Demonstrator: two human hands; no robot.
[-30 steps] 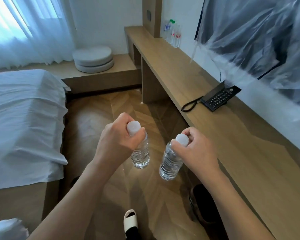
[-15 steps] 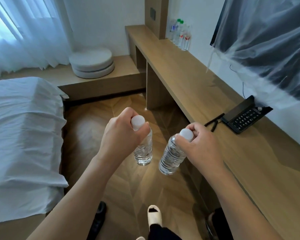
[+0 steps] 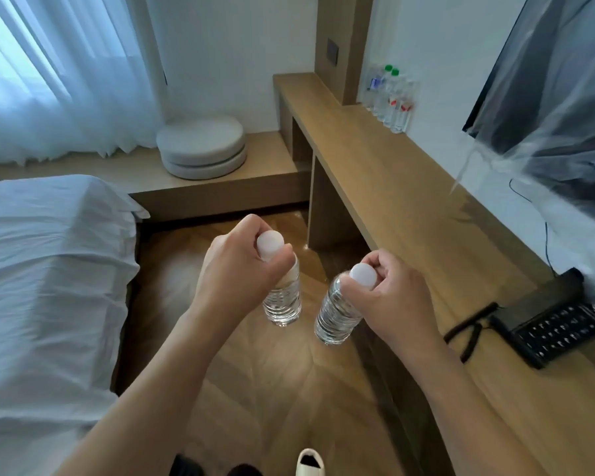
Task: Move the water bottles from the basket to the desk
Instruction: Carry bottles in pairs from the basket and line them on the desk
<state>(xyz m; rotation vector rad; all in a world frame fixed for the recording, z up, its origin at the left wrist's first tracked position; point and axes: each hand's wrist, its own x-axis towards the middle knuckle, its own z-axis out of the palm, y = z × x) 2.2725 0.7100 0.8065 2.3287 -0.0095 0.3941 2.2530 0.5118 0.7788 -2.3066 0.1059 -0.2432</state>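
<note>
White, creased bedding covers the bed (image 3: 45,280) at the left, with two round grey cushions (image 3: 201,147) stacked on a low wooden ledge beyond it. Over the herringbone wood floor (image 3: 279,383), the left hand (image 3: 241,273) is closed around the neck of a clear ribbed water bottle (image 3: 282,304), which hangs nearly upright, white cap up and base toward the floor. Just beside it, apart, the right hand (image 3: 389,297) is curled tight on the neck of a second water bottle (image 3: 334,317); its long axis tilts, cap up and to the right, base down and leftward (near the desk edge, not over it). The long pale wooden desk (image 3: 402,187) runs along the right wall. At its far end stands a cluster of bottles (image 3: 390,97), two green-capped. A black telephone (image 3: 557,321) lies flat on the near end, its cord coiled beside it.
</note>
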